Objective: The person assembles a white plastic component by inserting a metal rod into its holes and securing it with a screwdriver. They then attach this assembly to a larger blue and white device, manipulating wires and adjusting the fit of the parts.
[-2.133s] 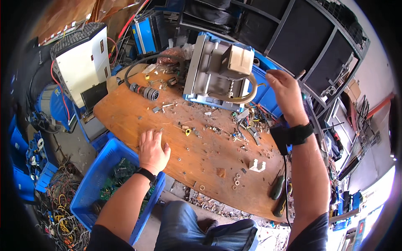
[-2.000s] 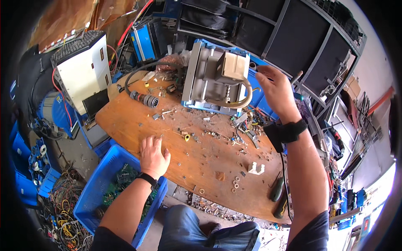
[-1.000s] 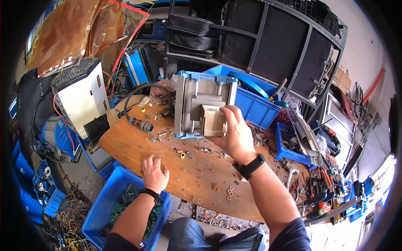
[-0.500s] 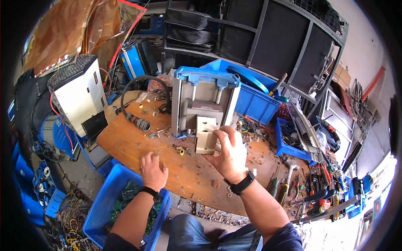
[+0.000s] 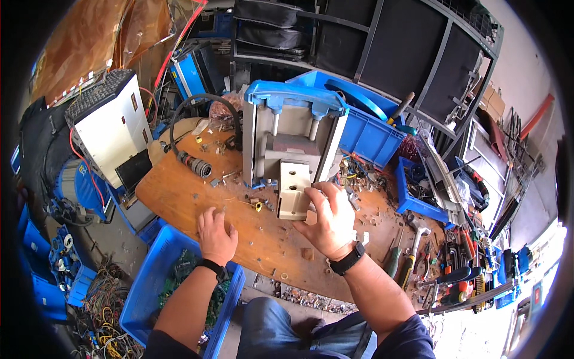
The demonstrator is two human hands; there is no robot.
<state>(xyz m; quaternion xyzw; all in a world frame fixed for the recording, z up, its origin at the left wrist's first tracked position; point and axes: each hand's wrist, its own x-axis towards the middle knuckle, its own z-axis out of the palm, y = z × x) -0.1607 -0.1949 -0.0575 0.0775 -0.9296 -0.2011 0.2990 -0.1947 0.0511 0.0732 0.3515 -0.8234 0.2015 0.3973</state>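
A beige metal bracket [image 5: 294,190] with round holes stands upright near the middle of the table. My right hand [image 5: 330,221] grips its right edge between thumb and fingers. Just behind the bracket is an upright grey metal unit [image 5: 291,143] with a blue top and two vertical rods. Whether the bracket is joined to that unit, I cannot tell. My left hand [image 5: 216,238] lies on the wooden table [image 5: 179,190] near its front edge, fingers stretched out and holding nothing. A thick black cable with a round metal connector [image 5: 196,164] lies beyond it.
A blue bin [image 5: 136,305] with green circuit boards stands below my left forearm. Hammer [image 5: 417,239], screwdrivers and pliers lie at the right. Behind the unit stands a blue crate [image 5: 373,140]; a smaller blue tray [image 5: 412,200] sits at right. Small scraps litter the tabletop.
The view has shifted slightly, and the grey unit appears a little higher. My left hand sits slightly farther left on the table. My right hand keeps its grip on the bracket.
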